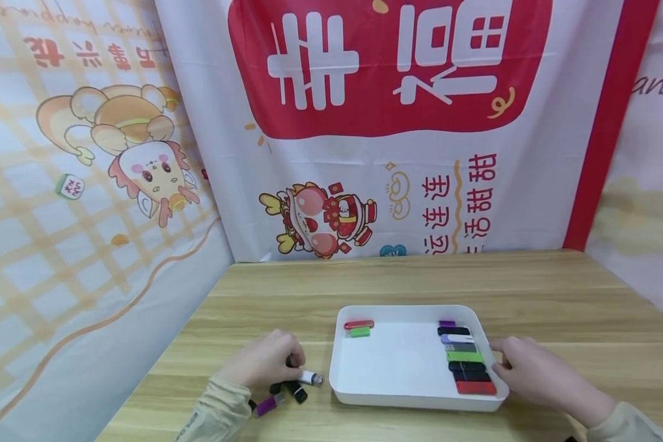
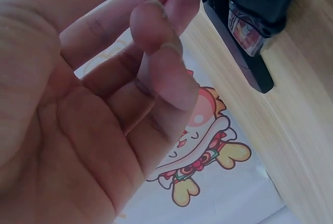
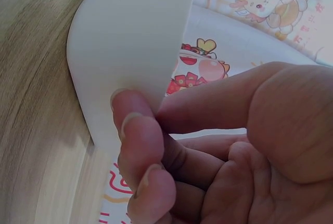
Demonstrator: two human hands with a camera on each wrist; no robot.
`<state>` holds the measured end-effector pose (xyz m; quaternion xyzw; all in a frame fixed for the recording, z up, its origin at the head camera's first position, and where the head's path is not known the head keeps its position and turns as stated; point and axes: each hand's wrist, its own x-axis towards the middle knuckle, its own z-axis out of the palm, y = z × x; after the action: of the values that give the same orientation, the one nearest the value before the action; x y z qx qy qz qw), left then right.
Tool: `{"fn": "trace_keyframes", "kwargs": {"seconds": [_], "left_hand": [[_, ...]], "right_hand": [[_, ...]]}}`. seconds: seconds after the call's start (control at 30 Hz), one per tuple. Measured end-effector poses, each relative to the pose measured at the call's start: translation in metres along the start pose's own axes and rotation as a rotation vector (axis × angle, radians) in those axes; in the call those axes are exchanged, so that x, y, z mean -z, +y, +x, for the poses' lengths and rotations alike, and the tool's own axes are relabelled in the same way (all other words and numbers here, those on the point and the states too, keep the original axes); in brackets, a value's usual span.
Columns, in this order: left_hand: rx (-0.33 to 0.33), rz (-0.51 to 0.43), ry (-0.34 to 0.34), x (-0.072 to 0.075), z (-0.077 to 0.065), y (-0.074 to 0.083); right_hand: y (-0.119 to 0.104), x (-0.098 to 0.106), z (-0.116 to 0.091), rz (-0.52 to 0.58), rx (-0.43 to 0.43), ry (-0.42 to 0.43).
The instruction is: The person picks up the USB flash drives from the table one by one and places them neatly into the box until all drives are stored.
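At the left pile of USB flash drives, my left hand [image 1: 271, 358] has bent fingers and thumb around a black drive [image 1: 290, 362]; I cannot tell whether they pinch it. A white drive [image 1: 311, 377] with a metal plug lies by the thumb, with another black drive [image 1: 297, 391] and a purple drive [image 1: 269, 404] in front. In the left wrist view, bent fingers [image 2: 171, 73] are beside a black drive [image 2: 242, 47]. My right hand [image 1: 536, 374] rests loosely curved fingertips against the outer right wall of the white tray [image 1: 409, 402]; in the right wrist view they overlap the tray wall [image 3: 125, 31].
Along the tray's right side, several drives lie in a column, from a purple one [image 1: 447, 323] through a green one [image 1: 464, 356] to a red one [image 1: 476, 387]. A red drive [image 1: 359, 324] and a green drive [image 1: 360, 332] lie in its back left corner.
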<state>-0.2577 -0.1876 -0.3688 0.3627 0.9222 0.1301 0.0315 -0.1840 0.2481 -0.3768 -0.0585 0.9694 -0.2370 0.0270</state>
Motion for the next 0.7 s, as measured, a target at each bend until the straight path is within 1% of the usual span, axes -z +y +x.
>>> {"fn": "trace_keyframes", "kwargs": {"seconds": [0.3,0.5,0.7], "left_hand": [[0.007,-0.023,-0.025,-0.004,0.0,0.002],[-0.003,0.001,-0.018,-0.008,0.001,0.002],[-0.001,0.024,-0.004,-0.011,0.001,0.004]], "right_hand": [[0.0,0.0,-0.002,-0.008,0.005,0.015],[0.001,-0.001,-0.002,-0.015,0.018,0.024],[0.001,-0.002,-0.002,-0.012,0.013,0.018]]}}
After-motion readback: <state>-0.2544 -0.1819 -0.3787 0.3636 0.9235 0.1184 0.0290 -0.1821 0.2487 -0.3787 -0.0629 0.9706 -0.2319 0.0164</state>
